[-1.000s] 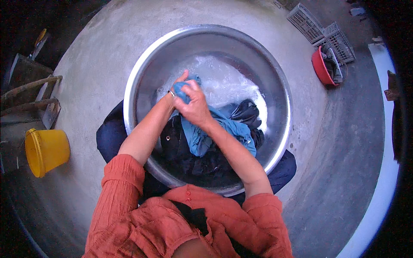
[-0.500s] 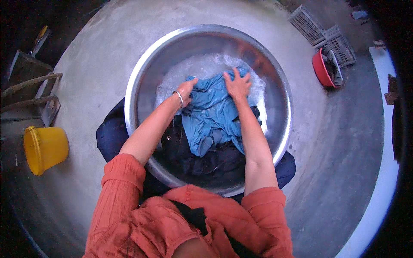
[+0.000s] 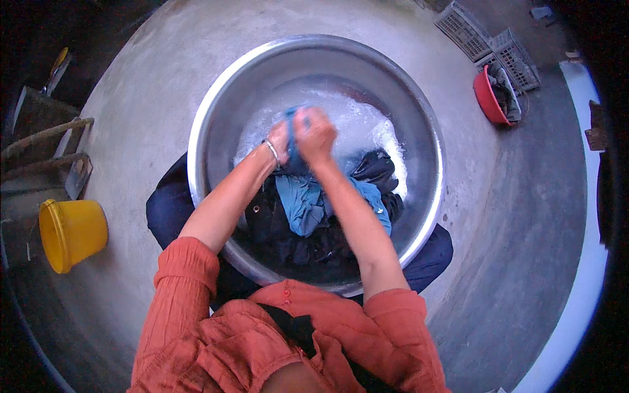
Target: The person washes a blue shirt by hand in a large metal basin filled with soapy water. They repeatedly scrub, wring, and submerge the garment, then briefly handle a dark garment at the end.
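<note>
One metal basin (image 3: pixel 216 124). One blue cloth (image 3: pixel 303 200), one heap of dark clothes (image 3: pixel 295 239). Two hands: left hand (image 3: pixel 280 141), right hand (image 3: pixel 316 134). One yellow bucket (image 3: pixel 72 232). One red tub (image 3: pixel 488 98). Two grey crates (image 3: pixel 465 29).

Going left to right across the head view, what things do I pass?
Yellow bucket → left hand → blue cloth gripped by both hands → right hand → far rim of the metal basin → red tub → grey crates.
</note>
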Action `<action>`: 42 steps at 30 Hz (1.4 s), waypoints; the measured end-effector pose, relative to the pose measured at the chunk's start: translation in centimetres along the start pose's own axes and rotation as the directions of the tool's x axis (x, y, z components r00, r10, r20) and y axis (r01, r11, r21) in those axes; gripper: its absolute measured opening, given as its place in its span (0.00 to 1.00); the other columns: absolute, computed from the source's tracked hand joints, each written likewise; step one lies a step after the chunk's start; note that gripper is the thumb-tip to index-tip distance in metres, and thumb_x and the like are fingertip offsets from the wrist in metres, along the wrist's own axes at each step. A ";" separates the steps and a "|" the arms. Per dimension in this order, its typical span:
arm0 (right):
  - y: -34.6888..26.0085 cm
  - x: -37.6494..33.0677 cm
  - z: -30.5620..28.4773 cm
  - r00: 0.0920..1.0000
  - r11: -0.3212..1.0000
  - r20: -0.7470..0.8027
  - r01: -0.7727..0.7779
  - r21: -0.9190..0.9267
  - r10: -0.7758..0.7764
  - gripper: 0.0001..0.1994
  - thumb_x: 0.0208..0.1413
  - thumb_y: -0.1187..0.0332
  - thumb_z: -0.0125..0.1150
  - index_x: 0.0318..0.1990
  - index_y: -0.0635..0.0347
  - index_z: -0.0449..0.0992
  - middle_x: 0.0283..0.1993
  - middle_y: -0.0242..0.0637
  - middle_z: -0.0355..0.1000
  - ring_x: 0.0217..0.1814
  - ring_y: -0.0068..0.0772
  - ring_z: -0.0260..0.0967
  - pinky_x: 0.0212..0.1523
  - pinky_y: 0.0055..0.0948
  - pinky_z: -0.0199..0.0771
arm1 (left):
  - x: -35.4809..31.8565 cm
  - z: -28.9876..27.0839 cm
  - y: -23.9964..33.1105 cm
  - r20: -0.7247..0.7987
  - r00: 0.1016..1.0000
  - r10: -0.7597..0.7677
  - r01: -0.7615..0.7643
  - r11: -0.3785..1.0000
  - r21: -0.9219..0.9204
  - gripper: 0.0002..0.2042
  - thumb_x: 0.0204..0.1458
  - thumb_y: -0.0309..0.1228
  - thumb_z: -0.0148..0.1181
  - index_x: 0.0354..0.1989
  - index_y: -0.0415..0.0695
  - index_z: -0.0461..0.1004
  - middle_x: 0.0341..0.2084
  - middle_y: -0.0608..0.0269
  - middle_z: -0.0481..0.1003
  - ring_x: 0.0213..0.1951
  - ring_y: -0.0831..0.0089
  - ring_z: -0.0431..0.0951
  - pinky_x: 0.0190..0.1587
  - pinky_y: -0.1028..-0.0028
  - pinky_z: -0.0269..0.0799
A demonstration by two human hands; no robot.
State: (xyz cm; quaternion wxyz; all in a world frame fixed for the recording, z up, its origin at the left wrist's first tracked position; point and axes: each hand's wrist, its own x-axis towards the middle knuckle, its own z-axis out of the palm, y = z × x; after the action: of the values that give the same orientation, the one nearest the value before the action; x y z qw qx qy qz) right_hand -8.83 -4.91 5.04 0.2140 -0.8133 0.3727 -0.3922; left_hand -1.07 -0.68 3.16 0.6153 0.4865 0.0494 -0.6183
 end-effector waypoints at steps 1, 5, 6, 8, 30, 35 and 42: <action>2.7 1.2 0.2 0.996 0.992 0.024 -0.081 -0.097 0.084 0.13 0.49 0.58 0.51 0.25 0.58 0.70 0.30 0.45 0.69 0.27 0.50 0.67 0.28 0.44 0.67 | 0.7 -0.8 0.2 0.283 0.950 -0.133 0.137 0.991 0.006 0.14 0.50 0.43 0.50 0.26 0.44 0.72 0.24 0.64 0.73 0.26 0.73 0.74 0.29 0.74 0.71; 8.0 3.5 -2.1 0.935 0.820 0.018 -0.301 -0.486 0.354 0.19 0.48 0.50 0.51 0.38 0.55 0.72 0.44 0.54 0.64 0.41 0.52 0.66 0.40 0.45 0.66 | 1.2 -1.4 1.0 0.281 0.952 -0.122 0.102 0.991 0.085 0.21 0.51 0.45 0.48 0.45 0.40 0.68 0.45 0.58 0.69 0.46 0.68 0.70 0.48 0.65 0.66; 8.5 3.4 -2.4 0.922 0.774 -0.048 -0.349 -0.528 0.383 0.21 0.47 0.49 0.52 0.41 0.55 0.72 0.46 0.56 0.62 0.44 0.52 0.65 0.43 0.45 0.65 | 2.2 -2.1 0.3 0.181 0.974 -0.137 0.112 0.983 0.143 0.23 0.51 0.47 0.47 0.48 0.40 0.65 0.49 0.58 0.66 0.49 0.66 0.67 0.50 0.62 0.63; 8.6 2.7 -1.9 0.928 0.789 0.087 -0.256 -0.559 0.363 0.23 0.46 0.49 0.53 0.44 0.54 0.70 0.48 0.58 0.59 0.46 0.53 0.63 0.45 0.43 0.64 | 3.9 -3.9 -0.5 -0.044 0.989 -0.142 0.148 0.953 0.264 0.28 0.51 0.50 0.46 0.54 0.41 0.59 0.56 0.57 0.58 0.55 0.63 0.60 0.54 0.56 0.57; 9.0 3.5 -1.9 0.917 0.767 -0.071 -0.370 -0.524 0.393 0.20 0.48 0.49 0.51 0.44 0.47 0.70 0.45 0.56 0.63 0.48 0.51 0.61 0.45 0.48 0.63 | 2.7 -2.7 0.4 0.098 0.991 -0.095 0.087 0.993 0.084 0.22 0.53 0.48 0.44 0.41 0.40 0.69 0.43 0.57 0.70 0.42 0.67 0.72 0.43 0.68 0.70; 12.0 0.9 -1.0 0.894 0.919 0.262 -0.300 -0.255 0.364 0.20 0.45 0.52 0.55 0.44 0.52 0.71 0.45 0.56 0.63 0.49 0.51 0.60 0.47 0.43 0.62 | 0.2 -0.9 0.6 0.146 0.975 -0.166 0.142 0.977 0.159 0.31 0.49 0.59 0.41 0.50 0.44 0.62 0.51 0.58 0.63 0.49 0.61 0.65 0.47 0.58 0.64; -4.6 -2.7 -1.3 0.974 0.962 0.227 -0.035 0.272 -0.029 0.12 0.42 0.60 0.60 0.28 0.59 0.70 0.39 0.49 0.63 0.35 0.53 0.66 0.33 0.42 0.67 | 2.7 -4.8 0.7 0.386 0.906 -0.172 0.232 0.966 -0.113 0.25 0.48 0.59 0.43 0.27 0.48 0.69 0.24 0.61 0.71 0.30 0.67 0.71 0.33 0.66 0.69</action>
State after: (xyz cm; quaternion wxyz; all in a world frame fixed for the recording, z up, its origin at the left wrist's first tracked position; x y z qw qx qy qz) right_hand -8.94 0.00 7.43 0.3665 -0.8150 0.2891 -0.3435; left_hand 2.76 0.43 -0.74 0.5821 0.3026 0.0299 -0.7541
